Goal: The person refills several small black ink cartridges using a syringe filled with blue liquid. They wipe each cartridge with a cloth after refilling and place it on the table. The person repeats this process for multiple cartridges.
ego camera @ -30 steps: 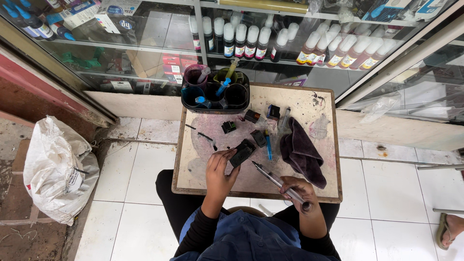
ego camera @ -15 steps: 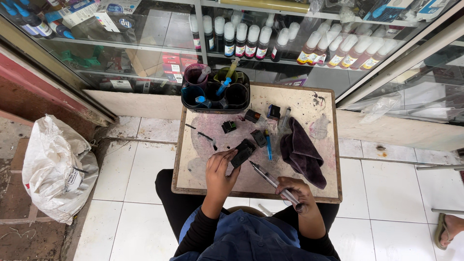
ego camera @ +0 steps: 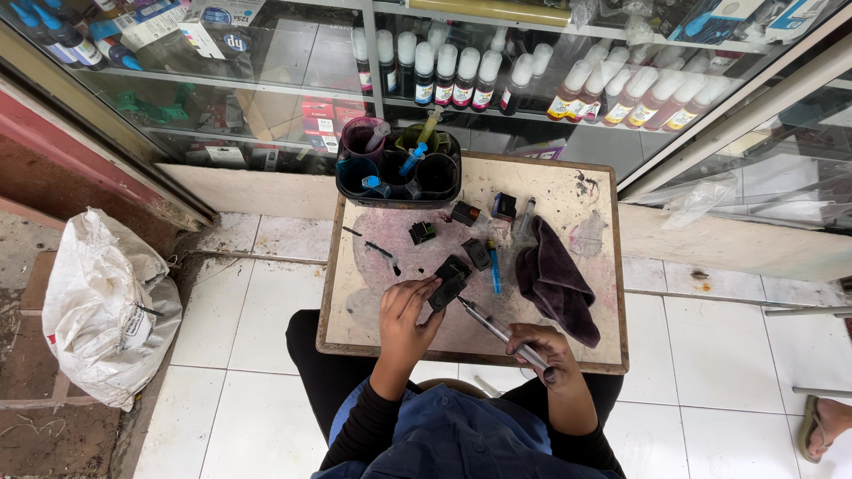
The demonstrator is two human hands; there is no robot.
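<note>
I sit at a small stained work board [ego camera: 581, 200] on my lap. My left hand [ego camera: 404, 310] holds a black ink cartridge [ego camera: 449, 281] at the board's middle. A long syringe [ego camera: 497, 330] is gripped in my right hand [ego camera: 543, 350], its tip slanting up-left and touching the cartridge. Other black cartridges [ego camera: 422, 231] lie loose further back, with a blue syringe [ego camera: 493, 266] beside them. A dark purple cloth [ego camera: 555, 284] lies to the right of the cartridge.
A black tray of ink cups [ego camera: 398, 168] with syringes stands at the board's far edge. Behind it a glass cabinet holds rows of ink bottles [ego camera: 461, 75]. A white sack [ego camera: 102, 302] sits on the floor at left. Another person's sandalled foot [ego camera: 825, 426] shows at the right edge.
My right hand has brought the syringe up and left, so its tip now meets the cartridge. My left hand has kept the cartridge in place.
</note>
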